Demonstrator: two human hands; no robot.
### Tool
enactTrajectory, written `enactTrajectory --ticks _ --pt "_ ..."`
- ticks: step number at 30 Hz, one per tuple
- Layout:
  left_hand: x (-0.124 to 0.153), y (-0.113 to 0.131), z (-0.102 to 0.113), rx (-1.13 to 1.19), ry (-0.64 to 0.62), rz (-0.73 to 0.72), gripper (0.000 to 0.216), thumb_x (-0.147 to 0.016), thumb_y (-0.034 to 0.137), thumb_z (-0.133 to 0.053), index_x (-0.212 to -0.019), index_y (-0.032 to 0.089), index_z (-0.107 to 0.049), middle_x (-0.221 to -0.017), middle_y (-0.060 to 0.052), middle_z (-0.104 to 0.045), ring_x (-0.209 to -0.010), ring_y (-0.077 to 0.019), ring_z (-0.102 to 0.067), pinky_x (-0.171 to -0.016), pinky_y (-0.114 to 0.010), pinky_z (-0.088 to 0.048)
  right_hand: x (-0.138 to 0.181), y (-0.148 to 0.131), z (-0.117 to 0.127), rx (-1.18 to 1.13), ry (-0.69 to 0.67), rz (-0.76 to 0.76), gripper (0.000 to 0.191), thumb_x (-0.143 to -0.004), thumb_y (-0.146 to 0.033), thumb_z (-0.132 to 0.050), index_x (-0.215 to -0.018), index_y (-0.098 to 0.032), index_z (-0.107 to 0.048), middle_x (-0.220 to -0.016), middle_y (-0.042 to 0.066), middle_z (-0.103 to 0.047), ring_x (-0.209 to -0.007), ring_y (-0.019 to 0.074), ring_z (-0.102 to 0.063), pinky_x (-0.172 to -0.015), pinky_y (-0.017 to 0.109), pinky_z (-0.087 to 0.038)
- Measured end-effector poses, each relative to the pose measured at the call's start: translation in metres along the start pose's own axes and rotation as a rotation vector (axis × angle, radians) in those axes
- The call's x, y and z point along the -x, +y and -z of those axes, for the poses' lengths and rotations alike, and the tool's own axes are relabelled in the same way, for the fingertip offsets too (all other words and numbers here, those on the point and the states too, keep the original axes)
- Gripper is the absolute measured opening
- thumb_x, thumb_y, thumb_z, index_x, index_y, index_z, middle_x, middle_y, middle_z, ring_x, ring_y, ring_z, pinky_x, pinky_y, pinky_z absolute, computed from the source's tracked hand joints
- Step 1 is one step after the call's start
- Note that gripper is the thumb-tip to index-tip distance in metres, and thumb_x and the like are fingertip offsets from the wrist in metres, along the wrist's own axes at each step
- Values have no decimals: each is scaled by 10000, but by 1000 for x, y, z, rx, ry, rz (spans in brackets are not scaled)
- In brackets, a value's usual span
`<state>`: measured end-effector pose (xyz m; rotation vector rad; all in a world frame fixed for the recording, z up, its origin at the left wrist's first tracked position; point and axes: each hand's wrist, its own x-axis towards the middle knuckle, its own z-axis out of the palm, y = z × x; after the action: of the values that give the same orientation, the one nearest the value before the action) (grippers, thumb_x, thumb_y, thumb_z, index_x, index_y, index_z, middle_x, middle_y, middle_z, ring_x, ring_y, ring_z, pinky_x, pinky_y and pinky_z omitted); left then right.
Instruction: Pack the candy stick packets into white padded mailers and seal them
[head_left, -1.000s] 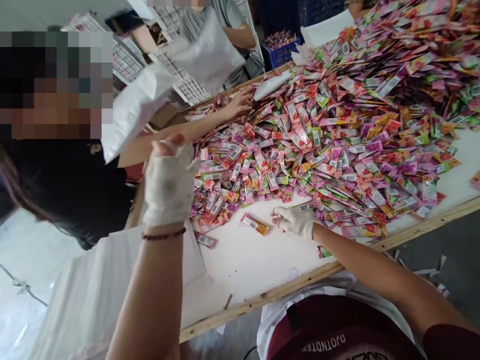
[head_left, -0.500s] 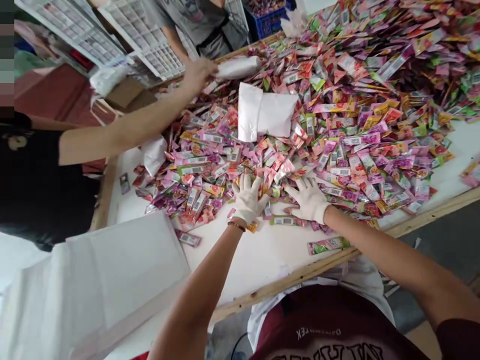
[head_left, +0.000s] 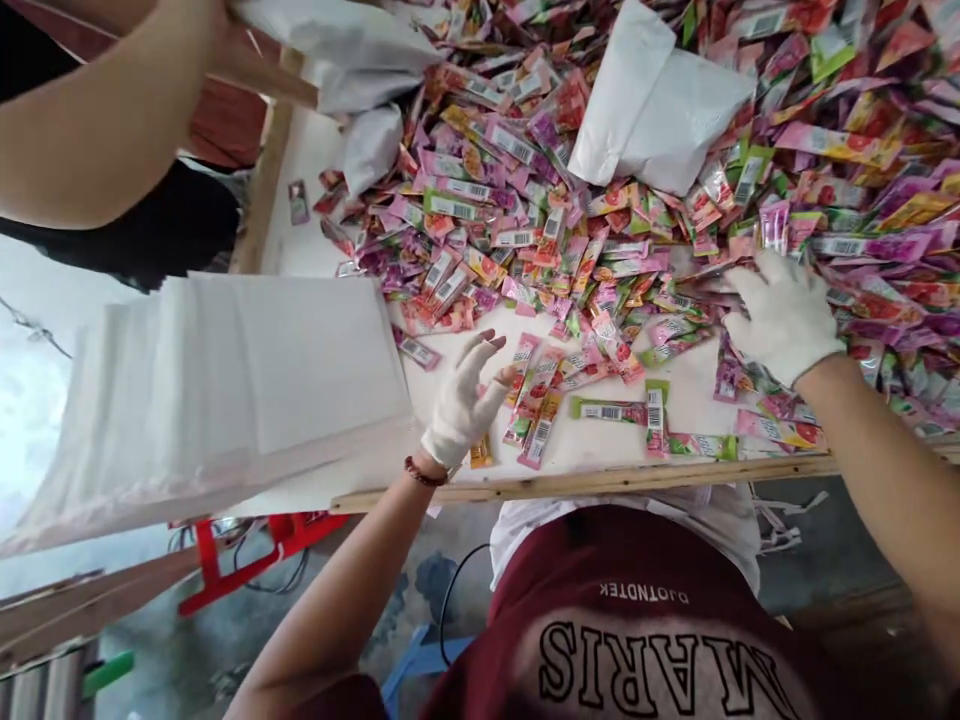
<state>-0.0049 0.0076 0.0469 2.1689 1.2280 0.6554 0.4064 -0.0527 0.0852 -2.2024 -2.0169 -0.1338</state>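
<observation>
Over the table's near edge my left hand (head_left: 466, 405), in a white glove with bare fingertips, is open with thumb and fingers apart. It holds nothing and is just left of a few loose stick sachets (head_left: 538, 385). My right hand (head_left: 784, 315), gloved alike, lies palm down on the near right side of the sachet pile (head_left: 517, 185), fingers spread and touching sachets. Its fingertips are partly lost among the packets. The sachets are pink, purple, green and orange, many with barcodes. Behind them a folded white bag (head_left: 660, 105) rests on the pile.
At left stands a stack of flat white bags (head_left: 300, 370). A co-worker's arm (head_left: 112, 110) reaches in at upper left, near another white bag (head_left: 360, 50). A wooden rim (head_left: 585, 486) edges the white tabletop. Below it are a red metal frame (head_left: 255, 560) and a cable.
My hands have parted: the left drew back toward the near edge, the right swept rightward with sachets. Sachets between them are now spread out. The view has tilted down and come closer.
</observation>
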Motion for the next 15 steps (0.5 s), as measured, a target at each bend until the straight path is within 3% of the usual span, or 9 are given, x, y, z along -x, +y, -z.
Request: enactTrajectory --ticks 2,4,8,11,15 --pt "-12 8 5 -62 6 116 362 -931 463 -451 -924 176 -671 -902 -78 -696 -833 -183 -642 -761 -294 -489 -2 -36 13 -152 103 18 292 -883 -283 -503 -1115 -186 -651 -1129 188 -593 -1020 338 -559 -862 481 -438" --pt "-24 16 -2 -170 -107 170 356 -895 473 -503 -704 191 -604 -630 -22 -595 -610 -152 -549 -601 -278 -415 -5 -74 10 -289 78 64 247 -918 -315 -474 -1039 -193 -651 -990 140 -622 -908 292 -591 -799 427 -473" --pt "-41 25 -33 -291 -299 205 301 -755 455 -666 -651 205 -536 -595 -15 -551 -567 -166 -499 -542 -291 -338 -12 -128 -34 -229 -137 -36 286 -882 -439 -556 -984 -183 -632 -918 134 -652 -781 263 -599 -674 357 -460" --pt "-38 19 -41 -181 -295 198 233 -749 340 -642 -632 206 -491 -588 6 -519 -581 -152 -491 -559 -284 -348 -9 -129 -61 -208 -222 -94 275 -897 -404 -524 -1042 -182 -600 -932 140 -679 -792 269 -616 -656 334 -443" --pt "-23 2 -16 71 -151 212 209 -770 306 -597 -678 210 -436 -583 43 -454 -560 -119 -464 -546 -256 -358 2 -99 -55 -358 -80 -79 258 -932 -376 -452 -1069 -186 -562 -904 126 -688 -795 281 -632 -675 355 -458"
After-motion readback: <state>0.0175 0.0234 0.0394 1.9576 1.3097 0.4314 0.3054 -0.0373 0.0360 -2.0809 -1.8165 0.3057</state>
